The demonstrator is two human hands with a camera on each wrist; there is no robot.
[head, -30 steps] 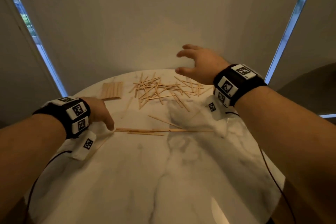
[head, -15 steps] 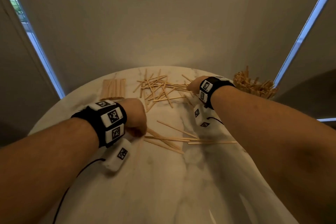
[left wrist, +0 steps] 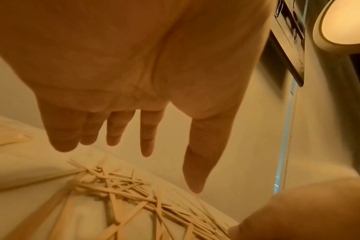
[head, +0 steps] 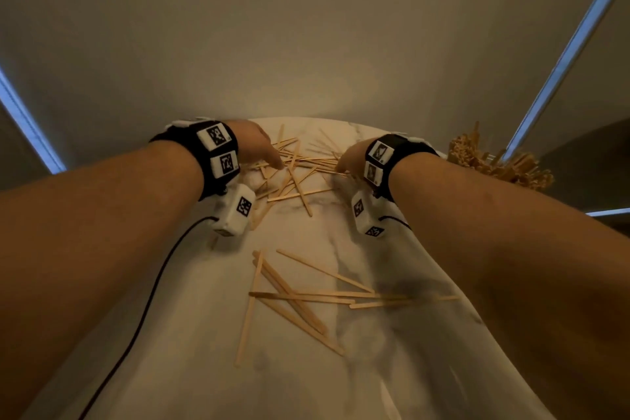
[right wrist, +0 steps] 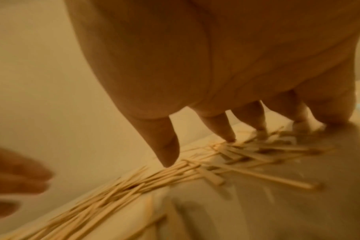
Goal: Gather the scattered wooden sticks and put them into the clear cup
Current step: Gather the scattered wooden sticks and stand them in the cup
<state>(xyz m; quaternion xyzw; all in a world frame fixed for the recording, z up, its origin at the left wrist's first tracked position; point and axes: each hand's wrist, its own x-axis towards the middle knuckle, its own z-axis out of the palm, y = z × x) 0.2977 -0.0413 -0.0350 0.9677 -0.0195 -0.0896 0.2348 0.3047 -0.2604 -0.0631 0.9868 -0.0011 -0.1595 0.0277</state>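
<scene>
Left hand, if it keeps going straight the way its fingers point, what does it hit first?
Most likely the far heap of wooden sticks on the table; the left hand hovers open above it, fingers angled down. Depth is uncertain.

Two hands [head: 259,147], dozens of wooden sticks [head: 296,167].

a room in a home: round marble table [head: 392,368], plain wall [head: 306,27], lit lamp [left wrist: 343,22].
</scene>
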